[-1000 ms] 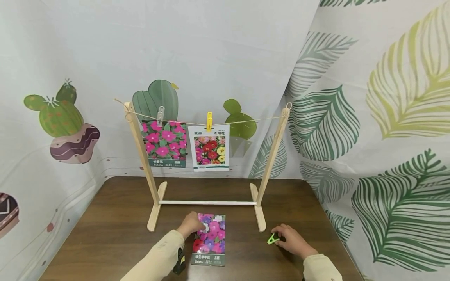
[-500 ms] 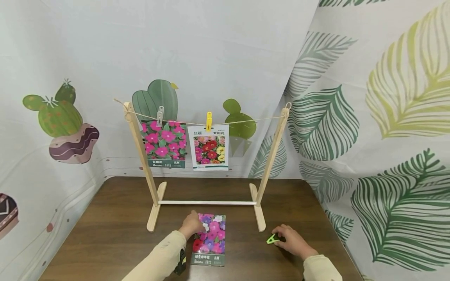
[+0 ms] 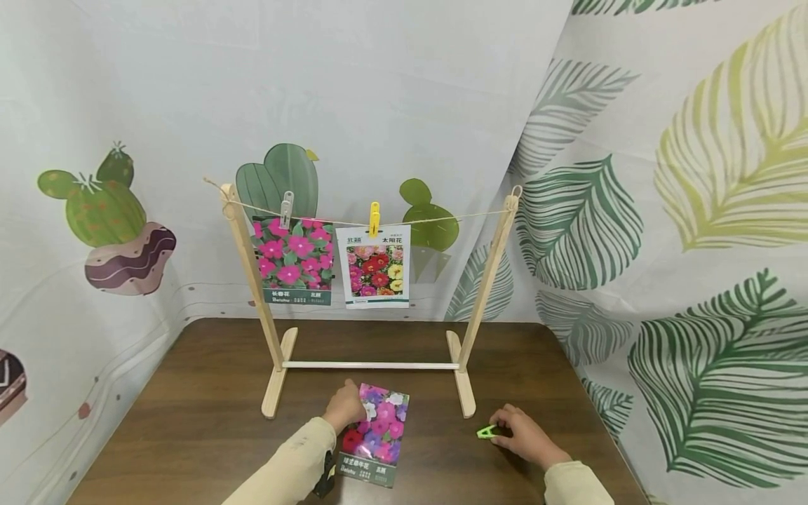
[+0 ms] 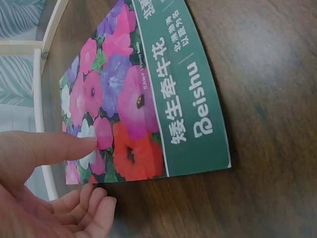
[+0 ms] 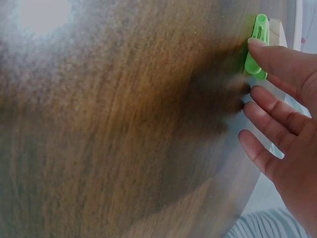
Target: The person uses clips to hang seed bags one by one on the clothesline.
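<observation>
My left hand (image 3: 344, 407) pinches the left edge of a flower seed packet (image 3: 379, 431), thumb on the printed face and fingers at its underside. In the left wrist view the packet (image 4: 119, 104) shows pink, purple and red blooms above a green label band, and it lies tilted off the wood. To the right, my right hand (image 3: 525, 436) holds a lime-green clothespin (image 3: 486, 432) between thumb and index finger. In the right wrist view the clothespin (image 5: 258, 47) is close over the tabletop, while the other fingers spread loosely below it.
A wooden stand (image 3: 467, 351) carries a string (image 3: 442, 219) across its posts. From it hang a pink-flower packet (image 3: 293, 263) under a grey clothespin (image 3: 286, 210) and a white-bordered packet (image 3: 379, 270) under a yellow clothespin (image 3: 374, 219). A white bar (image 3: 372, 365) joins the feet.
The seed packet has turned slightly clockwise, its bottom swinging left, and its left edge is now lifted in my left hand. The green clothespin has shifted slightly left and rotated in my right fingers.
</observation>
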`<state>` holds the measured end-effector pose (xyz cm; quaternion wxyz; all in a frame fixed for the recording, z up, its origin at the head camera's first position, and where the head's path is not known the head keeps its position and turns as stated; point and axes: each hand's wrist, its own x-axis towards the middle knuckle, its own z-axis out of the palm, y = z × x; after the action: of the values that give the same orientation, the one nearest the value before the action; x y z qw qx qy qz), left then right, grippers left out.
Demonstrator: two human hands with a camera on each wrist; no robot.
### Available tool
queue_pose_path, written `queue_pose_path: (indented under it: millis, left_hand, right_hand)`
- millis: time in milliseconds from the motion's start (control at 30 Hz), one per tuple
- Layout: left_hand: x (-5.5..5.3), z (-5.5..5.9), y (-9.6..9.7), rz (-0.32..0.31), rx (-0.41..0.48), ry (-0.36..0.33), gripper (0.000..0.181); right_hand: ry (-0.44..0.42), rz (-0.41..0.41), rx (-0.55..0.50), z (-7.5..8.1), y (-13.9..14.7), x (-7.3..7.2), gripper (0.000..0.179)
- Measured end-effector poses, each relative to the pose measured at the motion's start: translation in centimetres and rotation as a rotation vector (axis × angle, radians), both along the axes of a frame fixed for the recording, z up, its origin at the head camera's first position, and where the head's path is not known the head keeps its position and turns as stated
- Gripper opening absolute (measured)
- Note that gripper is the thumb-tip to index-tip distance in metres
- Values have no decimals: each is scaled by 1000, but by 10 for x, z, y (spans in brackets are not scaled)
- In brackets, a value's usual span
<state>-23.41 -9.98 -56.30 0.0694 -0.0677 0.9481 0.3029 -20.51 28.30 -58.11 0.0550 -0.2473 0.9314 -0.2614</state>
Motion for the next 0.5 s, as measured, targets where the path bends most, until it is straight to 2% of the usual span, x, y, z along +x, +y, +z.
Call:
queue_pose_path:
  millis: [300,500]
  left_hand:
    - [-1,-6,-2,-22,19,11,76]
    - [-3,-7,-3,-9,59,35,73]
  right_hand:
    - [2,-6,-9,0,0,3,20]
    - [10,-22,-6,3,-1,0,20]
